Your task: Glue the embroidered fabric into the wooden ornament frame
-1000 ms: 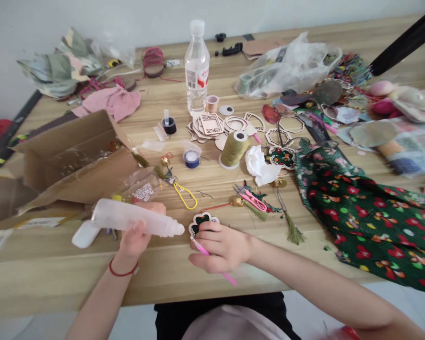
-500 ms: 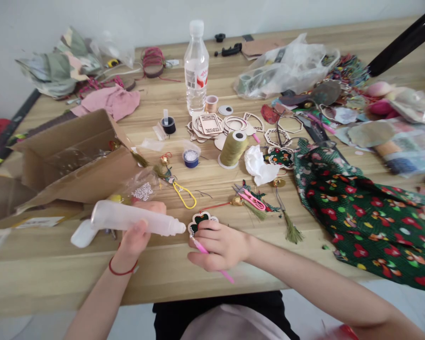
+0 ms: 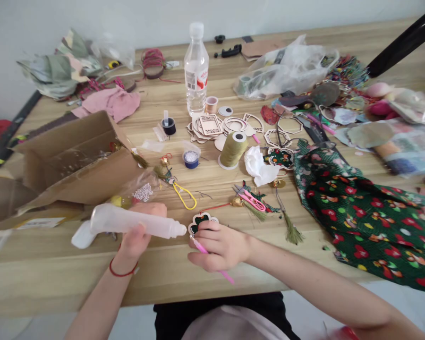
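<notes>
My left hand is closed round a translucent white squeeze bottle, held nearly level with its nozzle pointing right. The nozzle tip is at the left edge of a flower-shaped wooden pendant with dark green patterned fabric inside. My right hand covers much of that pendant and grips a thin pink pen-like tool whose tip rests near the pendant's edge. From the pendant a red cord runs to a gold bell. What the right fingertips touch underneath is hidden.
An open cardboard box stands at the left. Beads in a bag, a blue tub of beads, an olive thread spool and pink snips lie ahead. Green floral fabric spreads at the right; a water bottle stands behind.
Almost nothing differs. The squeeze bottle has tipped very slightly, its nozzle a touch lower, while my right hand and the pendant hold their places.
</notes>
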The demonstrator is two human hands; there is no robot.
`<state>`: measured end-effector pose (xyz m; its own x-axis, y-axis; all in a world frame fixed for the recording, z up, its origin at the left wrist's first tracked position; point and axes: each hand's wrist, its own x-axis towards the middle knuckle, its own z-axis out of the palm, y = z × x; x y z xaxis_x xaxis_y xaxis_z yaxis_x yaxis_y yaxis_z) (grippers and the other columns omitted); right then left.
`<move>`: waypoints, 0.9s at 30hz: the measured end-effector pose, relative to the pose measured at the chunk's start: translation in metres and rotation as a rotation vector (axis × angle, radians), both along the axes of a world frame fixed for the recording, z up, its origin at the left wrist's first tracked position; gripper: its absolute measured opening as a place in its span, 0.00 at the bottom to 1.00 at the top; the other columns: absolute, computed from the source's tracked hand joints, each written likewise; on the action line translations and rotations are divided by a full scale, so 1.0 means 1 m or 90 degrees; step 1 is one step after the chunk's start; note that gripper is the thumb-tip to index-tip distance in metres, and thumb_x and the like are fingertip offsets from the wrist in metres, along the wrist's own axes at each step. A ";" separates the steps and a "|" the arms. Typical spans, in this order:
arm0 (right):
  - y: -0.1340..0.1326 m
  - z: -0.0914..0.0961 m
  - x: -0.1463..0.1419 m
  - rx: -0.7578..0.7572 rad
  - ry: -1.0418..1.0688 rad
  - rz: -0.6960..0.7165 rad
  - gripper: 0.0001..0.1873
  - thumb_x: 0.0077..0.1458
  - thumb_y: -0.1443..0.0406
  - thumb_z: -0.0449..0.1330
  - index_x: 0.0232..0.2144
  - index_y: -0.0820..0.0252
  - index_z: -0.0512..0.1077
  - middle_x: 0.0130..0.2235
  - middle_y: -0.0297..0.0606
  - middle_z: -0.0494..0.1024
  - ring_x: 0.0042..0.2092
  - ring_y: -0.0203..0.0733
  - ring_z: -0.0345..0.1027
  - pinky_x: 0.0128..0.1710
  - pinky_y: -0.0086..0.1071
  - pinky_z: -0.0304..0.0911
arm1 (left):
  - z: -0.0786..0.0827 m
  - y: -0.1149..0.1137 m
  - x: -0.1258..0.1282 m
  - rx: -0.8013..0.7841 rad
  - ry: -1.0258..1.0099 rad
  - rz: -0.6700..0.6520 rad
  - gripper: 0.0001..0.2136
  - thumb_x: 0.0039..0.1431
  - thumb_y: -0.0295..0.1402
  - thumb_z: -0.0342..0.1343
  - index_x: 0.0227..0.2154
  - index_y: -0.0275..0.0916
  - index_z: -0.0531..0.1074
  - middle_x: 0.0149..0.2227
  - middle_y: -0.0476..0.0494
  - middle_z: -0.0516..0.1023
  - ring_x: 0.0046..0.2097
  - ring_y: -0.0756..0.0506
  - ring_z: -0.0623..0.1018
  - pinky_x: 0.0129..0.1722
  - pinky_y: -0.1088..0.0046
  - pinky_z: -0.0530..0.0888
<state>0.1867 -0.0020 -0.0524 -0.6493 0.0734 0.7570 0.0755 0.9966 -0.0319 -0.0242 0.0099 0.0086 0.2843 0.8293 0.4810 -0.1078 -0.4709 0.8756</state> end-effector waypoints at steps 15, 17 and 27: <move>0.002 0.006 -0.001 -0.008 0.030 0.000 0.07 0.62 0.69 0.54 0.38 0.61 0.72 0.28 0.35 0.75 0.33 0.37 0.71 0.47 0.36 0.67 | -0.001 -0.003 -0.001 -0.057 -0.011 -0.002 0.23 0.63 0.51 0.46 0.18 0.41 0.66 0.15 0.50 0.62 0.19 0.49 0.60 0.20 0.67 0.56; 0.002 0.007 -0.001 -0.008 0.033 -0.001 0.07 0.62 0.69 0.54 0.38 0.61 0.72 0.28 0.35 0.75 0.32 0.37 0.71 0.47 0.36 0.67 | -0.002 -0.003 -0.004 -0.053 0.023 0.020 0.24 0.63 0.50 0.45 0.18 0.40 0.67 0.15 0.49 0.64 0.19 0.48 0.62 0.21 0.66 0.56; 0.001 0.004 -0.001 -0.010 0.009 0.002 0.05 0.62 0.69 0.56 0.38 0.61 0.72 0.29 0.35 0.76 0.34 0.37 0.69 0.49 0.37 0.66 | -0.002 -0.002 -0.010 -0.064 0.356 0.155 0.16 0.64 0.36 0.49 0.19 0.41 0.61 0.20 0.51 0.62 0.24 0.48 0.63 0.26 0.67 0.60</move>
